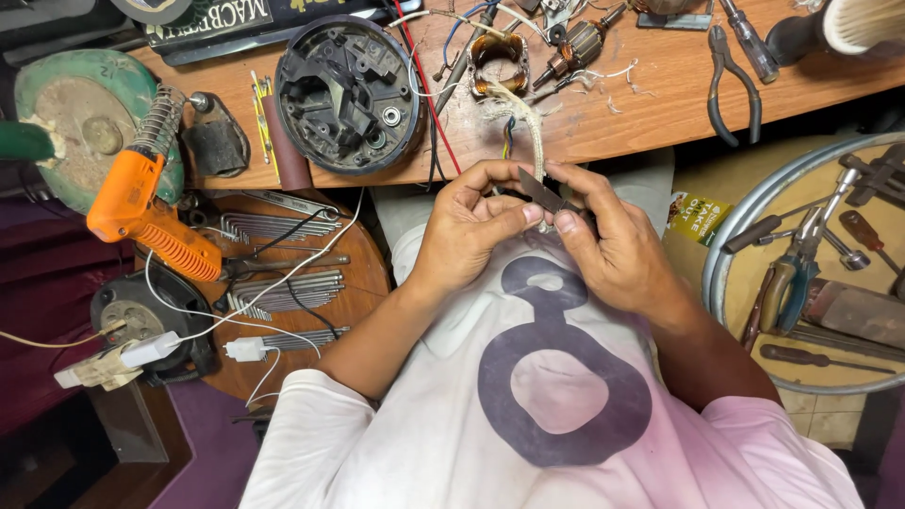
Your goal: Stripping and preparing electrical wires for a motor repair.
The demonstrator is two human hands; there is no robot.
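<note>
Left hand [468, 229] pinching braided cord [531, 135] at chest height just below wooden bench [660, 104] edge, right hand [608, 247] gripping small blade [539, 191] against it, likely to slip into left fingertips [534, 215] or nick inner wires.

Blade [539, 191]: handle end hidden under fingers of right hand [613, 245]. Braided cord [528, 127]: lower end lost behind hands. Round tray [745, 217], right of frame: cut by edge. Fan-like white part [863, 24], upper right: cropped. Green disc [85, 123], upper left: partly cropped.
</note>
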